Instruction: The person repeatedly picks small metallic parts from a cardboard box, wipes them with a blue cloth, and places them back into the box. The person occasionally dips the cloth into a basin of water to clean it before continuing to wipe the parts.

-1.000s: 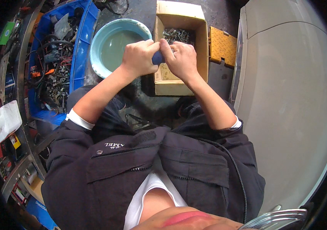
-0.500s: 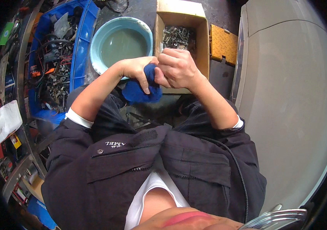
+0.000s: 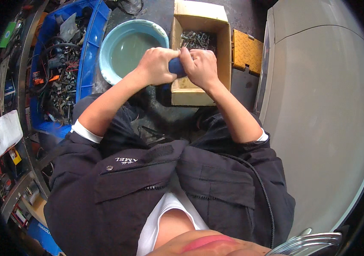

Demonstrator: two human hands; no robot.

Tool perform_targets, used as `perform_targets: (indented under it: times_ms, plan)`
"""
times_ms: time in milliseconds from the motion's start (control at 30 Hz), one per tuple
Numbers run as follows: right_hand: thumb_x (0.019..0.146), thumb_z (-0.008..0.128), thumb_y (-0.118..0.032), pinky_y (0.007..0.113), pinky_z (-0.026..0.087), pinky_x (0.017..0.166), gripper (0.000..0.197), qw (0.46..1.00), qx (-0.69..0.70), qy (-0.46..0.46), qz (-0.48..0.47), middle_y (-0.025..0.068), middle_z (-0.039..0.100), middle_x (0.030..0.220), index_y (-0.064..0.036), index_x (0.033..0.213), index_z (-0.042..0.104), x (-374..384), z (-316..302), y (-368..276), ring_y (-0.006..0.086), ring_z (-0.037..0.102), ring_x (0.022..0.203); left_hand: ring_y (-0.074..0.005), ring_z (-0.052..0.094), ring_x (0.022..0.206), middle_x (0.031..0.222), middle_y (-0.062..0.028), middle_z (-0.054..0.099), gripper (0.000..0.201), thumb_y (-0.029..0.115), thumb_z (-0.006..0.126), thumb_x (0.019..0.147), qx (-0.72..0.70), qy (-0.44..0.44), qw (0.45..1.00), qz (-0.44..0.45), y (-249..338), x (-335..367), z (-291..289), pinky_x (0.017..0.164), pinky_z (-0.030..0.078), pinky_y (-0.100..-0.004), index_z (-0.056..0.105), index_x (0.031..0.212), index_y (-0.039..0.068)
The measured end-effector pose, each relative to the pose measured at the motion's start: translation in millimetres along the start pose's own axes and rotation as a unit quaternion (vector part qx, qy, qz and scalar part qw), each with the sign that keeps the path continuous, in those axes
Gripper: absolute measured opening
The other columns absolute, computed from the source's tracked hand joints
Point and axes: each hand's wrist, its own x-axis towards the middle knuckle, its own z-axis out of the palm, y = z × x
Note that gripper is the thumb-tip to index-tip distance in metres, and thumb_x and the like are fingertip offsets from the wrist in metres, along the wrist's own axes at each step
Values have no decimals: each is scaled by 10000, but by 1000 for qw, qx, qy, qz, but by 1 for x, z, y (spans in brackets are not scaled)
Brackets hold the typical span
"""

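Note:
A blue cloth (image 3: 176, 67) is bunched between my two hands, mostly covered by the fingers. My left hand (image 3: 157, 66) is closed on its left side, and my right hand (image 3: 201, 67) closes round its right side. Something small and thin shows at the fingertips, too small to name. Both hands are held over the near part of an open cardboard box (image 3: 222, 47), in which a heap of small metal parts (image 3: 198, 40) lies at the far end. Just left of the box stands a light blue basin (image 3: 106, 59) with murky water (image 3: 133, 51) in it.
At the far left a blue crate (image 3: 86, 64) holds tangled cables and metal parts, beside a metal shelf rack (image 3: 24, 94). A yellow ramp block (image 3: 248, 51) lies right of the box. A large pale panel (image 3: 323, 106) borders my right side.
The blue cloth, which hung loose below my hands, is now gathered up between them. Both hands have shifted and my right hand has turned, its thumb now on top.

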Motion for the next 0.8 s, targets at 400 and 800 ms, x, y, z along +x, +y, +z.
perform_targets:
  times_ms: [400,800]
  plan:
    - [762,692,-215,395,476,538,241,939,-8,16,-343,82,507,681,-76,626,550,-4,-23,-19,271,567,614,-173,659,824,838,-66,688,491,163,902,475,-370,-349,859,-52,-16,2,-22,774,531,-329,690,897,26]
    - [964,540,-444,456,486,593,560,986,106,-75,99,215,602,607,12,672,680,0,-2,0,394,625,597,-324,686,784,815,-114,679,349,237,790,621,62,16,997,44,-11,2,1,689,561,-418,678,926,110]
